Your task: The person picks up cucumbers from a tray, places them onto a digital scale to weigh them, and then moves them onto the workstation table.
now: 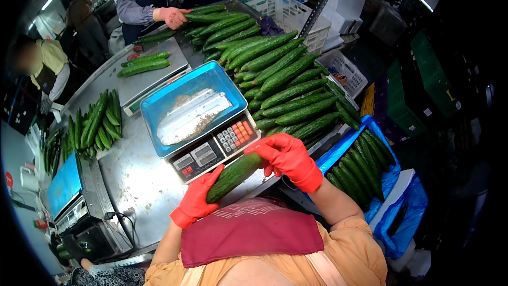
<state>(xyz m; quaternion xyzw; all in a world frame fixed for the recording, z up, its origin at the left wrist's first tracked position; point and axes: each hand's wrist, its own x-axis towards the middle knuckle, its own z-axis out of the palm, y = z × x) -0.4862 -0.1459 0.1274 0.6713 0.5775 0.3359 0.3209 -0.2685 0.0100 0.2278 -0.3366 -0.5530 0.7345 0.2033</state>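
A dark green cucumber (234,177) is held slantwise between my hands, in front of my dark red apron. My left hand (197,199), in a red rubber glove, grips its lower left end. The fingers of my right hand (288,160), gloved the same, close round its upper right end. Just beyond stands a digital scale (203,154) with a blue tray (148,111); a whitish reflection and brown dirt show on the tray's bottom. To the right of the scale, a large pile of cucumbers (290,77) reaches close to my right hand.
Cucumbers (365,167) fill a blue-lined crate at right. Another bunch (98,124) lies on the metal table (132,164) at left, near a second scale (66,185). Across the table a co-worker's gloved hand (173,17) touches the pile. Two cucumbers (144,65) rest on another scale.
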